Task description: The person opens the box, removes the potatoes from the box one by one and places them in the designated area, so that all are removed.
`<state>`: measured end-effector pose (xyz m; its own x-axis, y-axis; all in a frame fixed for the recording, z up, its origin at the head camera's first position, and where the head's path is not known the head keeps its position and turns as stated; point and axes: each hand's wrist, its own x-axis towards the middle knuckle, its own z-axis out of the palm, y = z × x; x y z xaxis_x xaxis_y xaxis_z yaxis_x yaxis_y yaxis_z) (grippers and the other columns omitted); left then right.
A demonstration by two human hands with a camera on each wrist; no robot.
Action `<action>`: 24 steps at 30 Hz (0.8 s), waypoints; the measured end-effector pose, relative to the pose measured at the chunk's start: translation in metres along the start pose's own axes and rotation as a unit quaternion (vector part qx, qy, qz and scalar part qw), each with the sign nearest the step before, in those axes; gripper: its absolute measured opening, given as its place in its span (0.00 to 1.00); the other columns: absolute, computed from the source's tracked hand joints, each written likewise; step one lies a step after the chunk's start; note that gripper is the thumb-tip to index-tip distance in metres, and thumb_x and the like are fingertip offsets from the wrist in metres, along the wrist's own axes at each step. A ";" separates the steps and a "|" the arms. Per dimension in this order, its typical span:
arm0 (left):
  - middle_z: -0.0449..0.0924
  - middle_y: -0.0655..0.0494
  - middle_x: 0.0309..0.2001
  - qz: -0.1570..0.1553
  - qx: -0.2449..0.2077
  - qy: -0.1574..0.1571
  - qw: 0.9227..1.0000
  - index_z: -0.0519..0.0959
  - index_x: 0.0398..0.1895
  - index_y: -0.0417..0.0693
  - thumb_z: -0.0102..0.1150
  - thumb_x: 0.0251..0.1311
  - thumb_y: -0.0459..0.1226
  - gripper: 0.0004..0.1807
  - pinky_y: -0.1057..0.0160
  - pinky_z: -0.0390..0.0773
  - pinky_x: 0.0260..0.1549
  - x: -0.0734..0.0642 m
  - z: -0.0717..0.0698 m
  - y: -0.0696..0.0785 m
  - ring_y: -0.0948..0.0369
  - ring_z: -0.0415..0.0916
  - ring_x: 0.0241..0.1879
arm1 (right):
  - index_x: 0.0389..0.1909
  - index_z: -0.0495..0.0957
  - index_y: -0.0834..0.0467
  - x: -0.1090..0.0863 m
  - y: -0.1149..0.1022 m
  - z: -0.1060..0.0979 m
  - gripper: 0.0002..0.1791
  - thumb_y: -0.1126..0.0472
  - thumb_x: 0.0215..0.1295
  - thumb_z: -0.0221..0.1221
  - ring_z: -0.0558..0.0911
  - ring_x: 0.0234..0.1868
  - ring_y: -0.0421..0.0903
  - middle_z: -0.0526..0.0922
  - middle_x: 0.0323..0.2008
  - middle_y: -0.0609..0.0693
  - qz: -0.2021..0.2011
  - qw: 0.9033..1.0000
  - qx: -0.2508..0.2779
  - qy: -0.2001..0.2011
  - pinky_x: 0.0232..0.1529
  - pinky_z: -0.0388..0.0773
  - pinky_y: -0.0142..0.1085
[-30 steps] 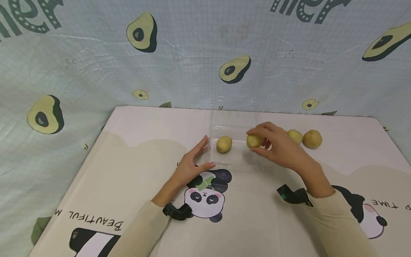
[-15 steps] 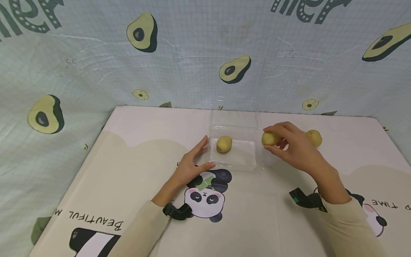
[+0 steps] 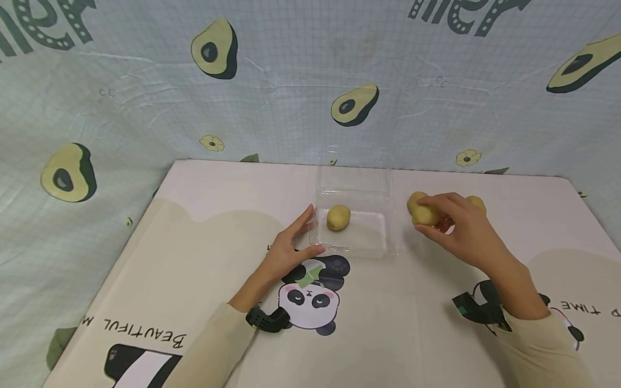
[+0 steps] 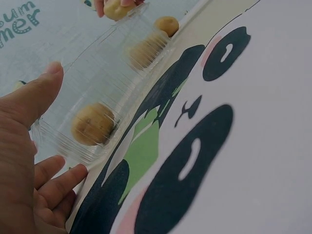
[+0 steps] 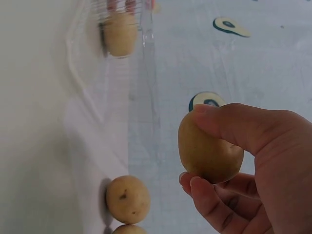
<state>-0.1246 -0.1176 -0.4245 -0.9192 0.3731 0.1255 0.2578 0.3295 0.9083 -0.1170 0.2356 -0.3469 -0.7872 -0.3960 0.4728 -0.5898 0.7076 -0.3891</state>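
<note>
A clear plastic box (image 3: pixel 361 237) stands on the table with its lid open toward the back wall. One potato (image 3: pixel 338 217) lies in its left half. My left hand (image 3: pixel 286 250) rests at the box's left side, thumb and fingers spread around the near corner. To the right of the box, my right hand (image 3: pixel 458 229) pinches another potato (image 5: pixel 209 146) between thumb and fingertips. In the right wrist view that potato is held apart from the loose potatoes. One loose potato (image 3: pixel 415 200) shows behind the held one, and another (image 3: pixel 477 203) is partly hidden by my right hand.
A light cloth with panda prints (image 3: pixel 310 304) covers the table. The back wall is draped with an avocado-print sheet (image 3: pixel 291 108). Each wrist wears a black camera strap, the left one (image 3: pixel 268 319) lying low over the cloth.
My right hand has moved right with its potato, from over the box's right side to in front of the loose potatoes. My left hand and the box have stayed put.
</note>
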 end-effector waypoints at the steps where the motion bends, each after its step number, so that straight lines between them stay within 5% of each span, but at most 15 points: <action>1: 0.56 0.61 0.72 0.000 0.000 0.000 1.000 0.51 0.76 0.60 0.68 0.54 0.47 0.49 0.47 0.53 0.66 0.000 0.000 0.000 0.59 0.61 0.67 | 0.50 0.78 0.60 -0.001 0.001 0.000 0.29 0.69 0.43 0.74 0.76 0.24 0.39 0.78 0.41 0.54 0.000 1.000 -0.001 0.001 0.26 0.73 0.22; 24: 0.55 0.57 0.72 -0.006 0.008 -0.003 1.000 0.50 0.76 0.56 0.67 0.55 0.38 0.48 0.44 0.51 0.66 0.001 0.001 0.002 0.53 0.59 0.68 | 0.47 0.81 0.59 -0.027 0.023 0.013 0.26 0.64 0.44 0.75 0.69 0.25 0.40 0.73 0.27 0.46 0.039 0.998 -0.030 -0.047 0.23 0.69 0.30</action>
<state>-0.1243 -0.1155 -0.4226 -0.9208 0.3737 0.1120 0.2511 0.3482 0.9032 -0.1117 0.2552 -0.3785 -0.8452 -0.3898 0.3656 -0.5167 0.7711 -0.3722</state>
